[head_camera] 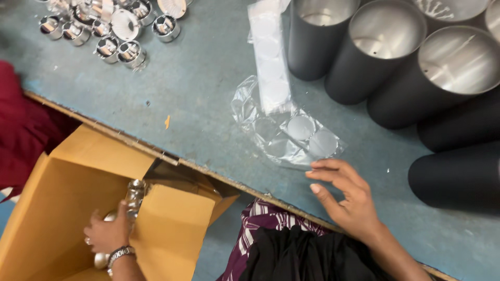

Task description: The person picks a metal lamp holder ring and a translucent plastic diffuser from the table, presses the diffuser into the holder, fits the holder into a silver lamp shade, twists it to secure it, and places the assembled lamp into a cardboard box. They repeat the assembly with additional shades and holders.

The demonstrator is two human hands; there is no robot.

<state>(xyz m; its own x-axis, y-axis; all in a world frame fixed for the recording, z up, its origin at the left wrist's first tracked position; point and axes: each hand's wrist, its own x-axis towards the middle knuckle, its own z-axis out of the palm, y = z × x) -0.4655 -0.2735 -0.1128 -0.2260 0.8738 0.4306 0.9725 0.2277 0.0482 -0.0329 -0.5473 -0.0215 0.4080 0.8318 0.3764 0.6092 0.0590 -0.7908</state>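
My left hand (108, 232) is down inside an open cardboard box (57, 203) below the table edge, closed around shiny silver metal parts (134, 195). My right hand (346, 196) rests on the blue-grey table (198, 88) with fingers spread and nothing in it. Its fingertips touch the edge of a clear plastic bag (281, 138) holding round white discs (301, 127). A second strip of discs in clear wrap (269, 52) lies just beyond the bag.
Several tall dark cylinders with shiny metal insides (385, 49) stand at the back right; one (455, 174) lies on its side. A cluster of small chrome cup-shaped parts (107, 31) sits at the back left. Dark red cloth (21, 125) is at the left edge.
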